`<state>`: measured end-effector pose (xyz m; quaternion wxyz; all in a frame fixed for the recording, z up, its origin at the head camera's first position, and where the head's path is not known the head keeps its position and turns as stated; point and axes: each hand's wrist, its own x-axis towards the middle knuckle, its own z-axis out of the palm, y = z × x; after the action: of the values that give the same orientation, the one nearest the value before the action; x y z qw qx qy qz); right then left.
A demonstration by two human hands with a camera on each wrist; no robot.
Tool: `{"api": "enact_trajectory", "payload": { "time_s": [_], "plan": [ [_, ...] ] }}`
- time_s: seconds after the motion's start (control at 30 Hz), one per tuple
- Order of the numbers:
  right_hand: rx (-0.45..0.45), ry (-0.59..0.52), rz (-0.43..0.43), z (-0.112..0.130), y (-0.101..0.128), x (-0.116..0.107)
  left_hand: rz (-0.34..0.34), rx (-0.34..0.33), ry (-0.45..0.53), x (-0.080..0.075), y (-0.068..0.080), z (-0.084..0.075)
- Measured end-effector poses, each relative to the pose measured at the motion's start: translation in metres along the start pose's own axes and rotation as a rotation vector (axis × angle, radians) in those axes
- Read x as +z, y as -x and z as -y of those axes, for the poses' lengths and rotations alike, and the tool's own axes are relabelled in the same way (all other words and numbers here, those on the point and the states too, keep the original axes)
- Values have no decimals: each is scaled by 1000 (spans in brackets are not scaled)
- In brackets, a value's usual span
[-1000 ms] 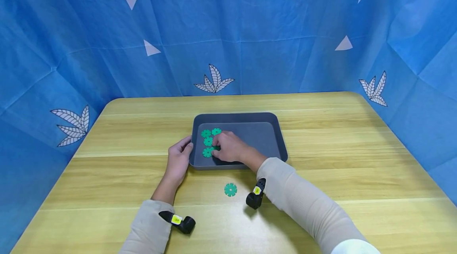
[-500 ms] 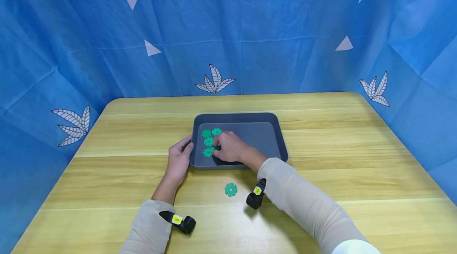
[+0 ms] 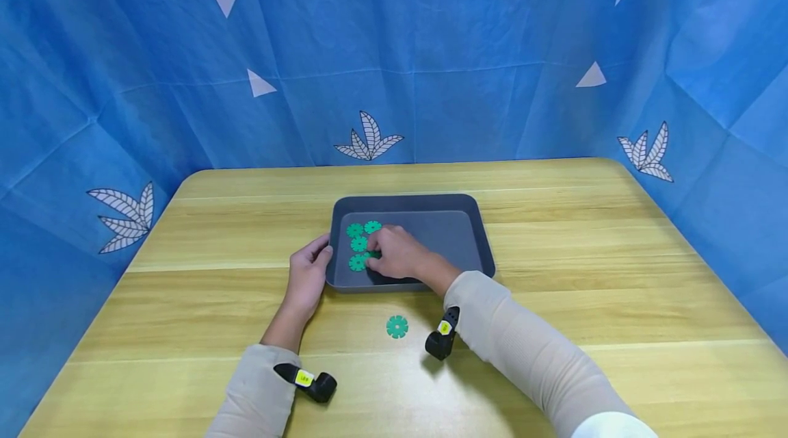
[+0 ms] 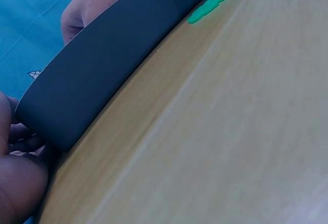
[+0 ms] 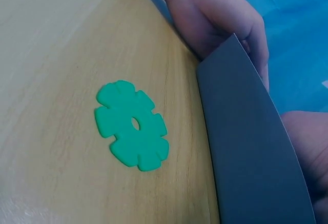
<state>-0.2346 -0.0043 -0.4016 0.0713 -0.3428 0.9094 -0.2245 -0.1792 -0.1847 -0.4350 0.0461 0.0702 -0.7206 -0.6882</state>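
While your left hand [image 3: 310, 274] curls on the smooth grey tray [image 3: 468, 209] at its 9 o'clock rim, your right hand [image 3: 397, 253] pinches one of five notched green discs [image 3: 359, 244] inside; a sixth disc [image 3: 397, 326] lies on the wooden bench [image 3: 585, 253] at 6 o'clock.

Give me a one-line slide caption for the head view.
Left hand holds the gray tray while right hand arranges green discs; one disc lies outside on table.

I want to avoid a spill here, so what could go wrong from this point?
The right hand crowds the green flower-shaped discs in the dark grey tray; lifting one may knock the others. If the left hand at the tray's edge slips, the tray could slide. The lone green disc near the right sleeve might get swept away.
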Motion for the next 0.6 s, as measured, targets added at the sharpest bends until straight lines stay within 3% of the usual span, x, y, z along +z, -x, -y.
{"api": "enact_trajectory", "payload": {
  "time_s": [0.2, 0.6],
  "plan": [
    [25, 5, 2, 1, 4, -1, -1, -5, 1, -1, 0, 1],
    [-13, -19, -24, 0, 16, -11, -4, -9, 5, 0, -1, 2]
  ]
}}
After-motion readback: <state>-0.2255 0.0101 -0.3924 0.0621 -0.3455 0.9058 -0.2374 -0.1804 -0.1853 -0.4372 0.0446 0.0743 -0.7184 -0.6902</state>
